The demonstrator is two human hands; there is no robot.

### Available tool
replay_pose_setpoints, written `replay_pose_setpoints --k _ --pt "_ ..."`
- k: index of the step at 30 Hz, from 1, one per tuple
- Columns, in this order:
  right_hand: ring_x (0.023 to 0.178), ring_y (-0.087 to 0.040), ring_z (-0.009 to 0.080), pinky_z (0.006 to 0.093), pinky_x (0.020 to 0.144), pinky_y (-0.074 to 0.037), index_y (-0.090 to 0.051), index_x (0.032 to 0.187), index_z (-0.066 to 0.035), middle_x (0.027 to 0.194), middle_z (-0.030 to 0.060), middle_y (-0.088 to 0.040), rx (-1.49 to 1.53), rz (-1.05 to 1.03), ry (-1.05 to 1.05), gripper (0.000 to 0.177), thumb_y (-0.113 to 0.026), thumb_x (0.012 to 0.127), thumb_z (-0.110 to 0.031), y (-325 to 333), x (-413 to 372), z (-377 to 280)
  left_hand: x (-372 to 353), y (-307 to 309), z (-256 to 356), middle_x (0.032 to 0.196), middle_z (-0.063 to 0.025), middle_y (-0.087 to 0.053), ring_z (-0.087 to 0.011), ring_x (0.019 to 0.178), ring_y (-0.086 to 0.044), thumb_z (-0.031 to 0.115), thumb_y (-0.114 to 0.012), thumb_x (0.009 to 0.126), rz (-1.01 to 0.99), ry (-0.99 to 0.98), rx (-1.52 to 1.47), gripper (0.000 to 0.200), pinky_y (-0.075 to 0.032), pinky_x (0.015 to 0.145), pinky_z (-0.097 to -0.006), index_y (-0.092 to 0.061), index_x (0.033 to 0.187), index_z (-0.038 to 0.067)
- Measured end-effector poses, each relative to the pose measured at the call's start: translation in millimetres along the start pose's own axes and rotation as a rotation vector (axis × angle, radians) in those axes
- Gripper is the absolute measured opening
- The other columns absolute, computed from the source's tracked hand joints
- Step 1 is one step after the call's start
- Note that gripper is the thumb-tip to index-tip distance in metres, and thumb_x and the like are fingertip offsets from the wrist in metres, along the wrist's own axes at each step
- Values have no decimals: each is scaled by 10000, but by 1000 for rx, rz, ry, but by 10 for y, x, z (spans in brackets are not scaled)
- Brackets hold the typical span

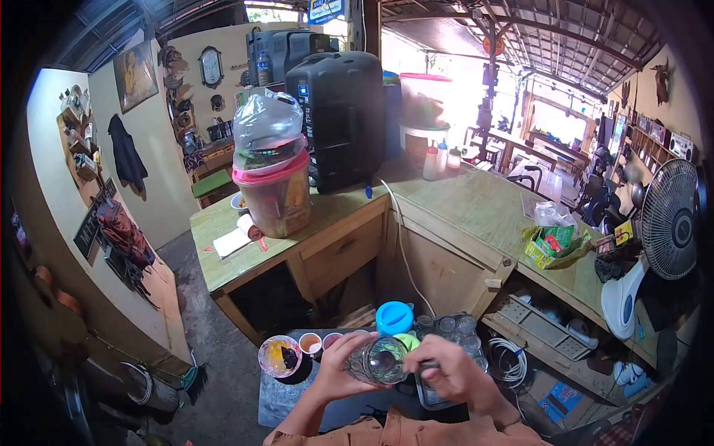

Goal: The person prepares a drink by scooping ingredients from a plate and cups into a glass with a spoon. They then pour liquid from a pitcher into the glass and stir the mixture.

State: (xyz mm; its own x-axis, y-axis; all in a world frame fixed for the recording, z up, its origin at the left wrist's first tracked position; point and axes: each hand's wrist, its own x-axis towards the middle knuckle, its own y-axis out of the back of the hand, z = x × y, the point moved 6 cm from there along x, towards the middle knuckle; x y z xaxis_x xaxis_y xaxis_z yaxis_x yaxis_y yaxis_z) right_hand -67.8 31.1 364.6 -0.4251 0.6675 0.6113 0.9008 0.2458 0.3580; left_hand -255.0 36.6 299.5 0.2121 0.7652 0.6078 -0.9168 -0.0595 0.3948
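Observation:
My left hand [338,372] is wrapped around a clear glass [375,362], which is tilted so that its round end faces up toward me. Close against the glass's right side, my right hand [454,369] has its fingers curled in a pinch; what they grip is too small to make out. Behind my hands stand a container with a blue lid [394,317] and a light green item [407,341], partly hidden. Several upturned clear glasses [466,325] crowd beside my right hand, by a metal tray [431,401]. Left of my left hand are small cups [310,343] and a tub [282,357] with yellow and black contents.
A wooden counter [446,201] wraps around ahead, bearing a pink-lidded bucket [277,197], a black speaker [342,119], squeeze bottles [431,163] and a green-yellow basket [547,249]. A fan [671,219] stands at right. Coiled white cable [507,362] lies near the low shelf.

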Motion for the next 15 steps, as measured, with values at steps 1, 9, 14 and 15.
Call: replay_pose_setpoints --k 1,9,14,15 --pt "695 -574 224 332 648 -462 -631 816 -29 771 67 -647 51 -78 25 464 -492 990 -435 -29 -24 32 -18 -12 -6 1137 -118 -644 -261 1031 -636 358 -945 501 -14 10 11 874 -482 910 -365 -607 1252 67" --pt "741 -583 256 352 679 -474 -631 834 -42 787 76 -626 64 -103 45 397 -539 970 -403 75 -36 3 -131 -98 -10 1158 -120 -651 -259 1050 -635 370 -945 499 -32 63 -10 885 -471 922 -375 -603 1255 61" --pt "730 -578 211 331 687 -469 -641 828 -38 791 60 -666 72 -87 45 525 -481 970 -517 223 -147 -5 -144 -200 14 1174 -124 -647 -260 1069 -634 359 -948 504 -46 82 -55 886 -475 942 -371 -597 1250 37" --pt "733 -579 213 329 690 -470 -641 831 -37 793 61 -665 106 -36 51 518 -488 969 -512 305 -185 -15 -143 -215 32 1174 -124 -647 -260 1069 -634 359 -948 504 -46 84 -55 886 -475 942 -371 -597 1250 37"
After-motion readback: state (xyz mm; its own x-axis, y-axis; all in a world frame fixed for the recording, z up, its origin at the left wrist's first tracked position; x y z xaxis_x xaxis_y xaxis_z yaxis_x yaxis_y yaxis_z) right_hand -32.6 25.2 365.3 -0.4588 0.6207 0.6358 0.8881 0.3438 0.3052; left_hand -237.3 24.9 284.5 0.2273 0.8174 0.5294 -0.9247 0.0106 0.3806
